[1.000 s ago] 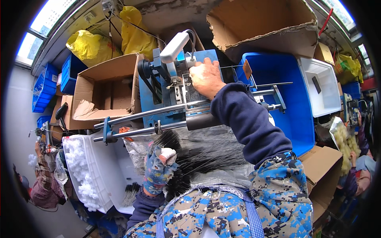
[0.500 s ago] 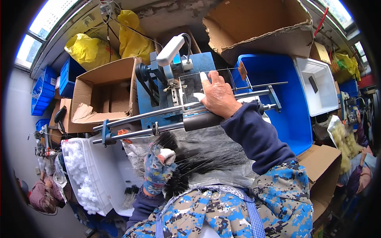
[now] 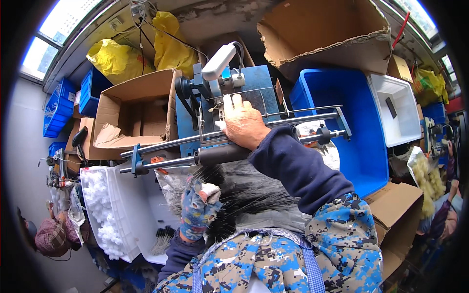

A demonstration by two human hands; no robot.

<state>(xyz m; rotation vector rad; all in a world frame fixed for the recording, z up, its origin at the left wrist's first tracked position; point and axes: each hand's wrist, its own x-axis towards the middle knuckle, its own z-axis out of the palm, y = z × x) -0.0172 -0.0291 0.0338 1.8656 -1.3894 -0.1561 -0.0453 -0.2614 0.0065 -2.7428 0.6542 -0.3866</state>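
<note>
My right hand (image 3: 242,122) lies on the carriage of a blue bench machine (image 3: 229,105), fingers stretched over its metal frame just above two long steel rails (image 3: 161,146). It grips nothing that I can make out. My left hand (image 3: 198,212), in a blue patterned glove with a white fingertip, is closed on a bunch of black bristles (image 3: 244,195) that fans out to the right below the rails. A white handle (image 3: 220,61) sticks up from the machine's top.
An open cardboard box (image 3: 134,115) stands left of the machine, a blue crate (image 3: 351,122) and a white tub (image 3: 398,110) to its right. A white tray of white fluffy pieces (image 3: 100,210) lies at lower left. Yellow bags hang behind. Other people sit at both edges.
My right hand has come down from the machine's upper part onto the carriage by the rails. My gloved left hand stays on the bristles.
</note>
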